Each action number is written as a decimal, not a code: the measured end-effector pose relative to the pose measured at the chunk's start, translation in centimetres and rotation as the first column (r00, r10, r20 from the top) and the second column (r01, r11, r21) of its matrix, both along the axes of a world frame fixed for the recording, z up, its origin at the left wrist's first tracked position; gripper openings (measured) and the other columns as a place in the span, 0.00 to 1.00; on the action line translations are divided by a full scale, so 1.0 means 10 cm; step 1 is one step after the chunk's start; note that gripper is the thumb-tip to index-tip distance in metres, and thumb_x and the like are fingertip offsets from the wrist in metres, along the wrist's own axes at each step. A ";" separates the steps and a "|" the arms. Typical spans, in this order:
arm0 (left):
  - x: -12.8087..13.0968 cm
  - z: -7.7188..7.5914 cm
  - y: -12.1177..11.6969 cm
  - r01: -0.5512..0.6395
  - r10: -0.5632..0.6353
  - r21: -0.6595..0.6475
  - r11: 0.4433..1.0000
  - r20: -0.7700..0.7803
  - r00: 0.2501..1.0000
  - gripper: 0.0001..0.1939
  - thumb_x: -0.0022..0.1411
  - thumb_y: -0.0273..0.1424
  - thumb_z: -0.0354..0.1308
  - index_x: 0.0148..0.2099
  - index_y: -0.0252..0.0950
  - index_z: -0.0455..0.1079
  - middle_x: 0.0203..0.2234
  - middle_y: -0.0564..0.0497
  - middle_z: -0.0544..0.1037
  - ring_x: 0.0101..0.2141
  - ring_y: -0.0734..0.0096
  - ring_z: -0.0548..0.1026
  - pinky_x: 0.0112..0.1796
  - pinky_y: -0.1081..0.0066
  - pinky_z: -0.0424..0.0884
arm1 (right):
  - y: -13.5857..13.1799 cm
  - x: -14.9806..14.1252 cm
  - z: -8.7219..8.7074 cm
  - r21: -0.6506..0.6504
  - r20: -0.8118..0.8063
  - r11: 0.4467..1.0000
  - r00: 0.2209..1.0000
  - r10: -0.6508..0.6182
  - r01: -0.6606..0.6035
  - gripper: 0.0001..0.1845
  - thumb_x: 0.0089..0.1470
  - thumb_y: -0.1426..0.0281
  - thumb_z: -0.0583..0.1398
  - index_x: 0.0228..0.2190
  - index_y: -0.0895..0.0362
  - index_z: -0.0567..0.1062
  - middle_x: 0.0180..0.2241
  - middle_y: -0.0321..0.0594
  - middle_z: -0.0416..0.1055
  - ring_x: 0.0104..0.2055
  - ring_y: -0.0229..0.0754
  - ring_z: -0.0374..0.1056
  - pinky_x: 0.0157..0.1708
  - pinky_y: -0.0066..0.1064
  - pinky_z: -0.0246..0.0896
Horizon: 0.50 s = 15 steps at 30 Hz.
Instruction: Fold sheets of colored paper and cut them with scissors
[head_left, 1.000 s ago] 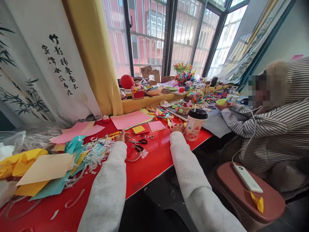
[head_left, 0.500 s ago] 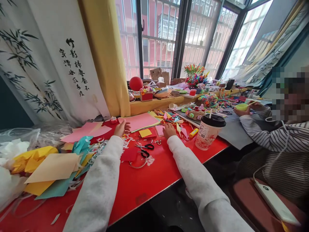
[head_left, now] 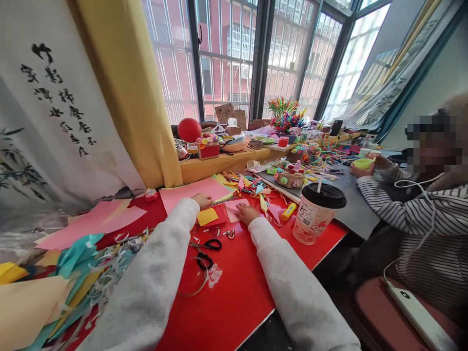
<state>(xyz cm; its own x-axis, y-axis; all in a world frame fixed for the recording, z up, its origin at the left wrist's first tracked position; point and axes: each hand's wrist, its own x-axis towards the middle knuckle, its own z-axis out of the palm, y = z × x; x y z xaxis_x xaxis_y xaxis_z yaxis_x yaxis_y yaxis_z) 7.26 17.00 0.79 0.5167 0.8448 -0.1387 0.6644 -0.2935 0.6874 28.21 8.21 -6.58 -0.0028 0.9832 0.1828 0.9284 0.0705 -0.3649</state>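
Paper [head_left: 230, 210] left of cup [head_left: 315, 220]

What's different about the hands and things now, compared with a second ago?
The left hand has moved forward and right, from beside the scissors to over the large pink sheet. The right hand has moved left, from beside the cup to the pink square. Whether either grips paper, I can't tell. Cup, scissors and yellow square look unmoved.

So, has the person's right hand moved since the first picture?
Yes, leftward. Judged against the pink square paper, the right hand was off to its right, beside the cup; now it is at the paper.
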 end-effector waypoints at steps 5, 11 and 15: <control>0.54 -0.09 -0.19 0.312 -0.268 0.180 0.933 -0.233 0.935 0.14 0.62 0.35 0.50 0.49 0.35 0.65 0.47 0.46 0.69 0.44 0.66 0.69 0.44 0.59 0.68 | 0.00 0.01 0.06 0.055 -0.178 0.987 0.974 -0.137 0.149 0.17 0.57 0.64 0.54 0.47 0.57 0.67 0.47 0.44 0.66 0.46 0.43 0.65 0.45 0.43 0.62; 0.71 -0.23 -0.28 0.478 -0.374 0.220 0.850 -0.387 0.843 0.38 0.42 0.46 0.64 0.54 0.34 0.63 0.56 0.39 0.62 0.56 0.50 0.59 0.53 0.57 0.56 | -0.02 0.08 0.18 0.099 -0.397 0.932 0.872 -0.285 0.350 0.27 0.62 0.60 0.36 0.53 0.57 0.61 0.51 0.46 0.66 0.51 0.42 0.63 0.48 0.35 0.58; 0.72 -0.25 -0.20 0.478 -0.379 0.177 0.860 -0.404 0.832 0.38 0.39 0.46 0.65 0.52 0.37 0.67 0.51 0.42 0.70 0.51 0.50 0.66 0.48 0.63 0.62 | -0.01 0.09 0.19 0.054 -0.467 0.946 0.845 -0.259 0.319 0.30 0.61 0.56 0.36 0.55 0.57 0.60 0.55 0.46 0.62 0.55 0.45 0.60 0.51 0.36 0.56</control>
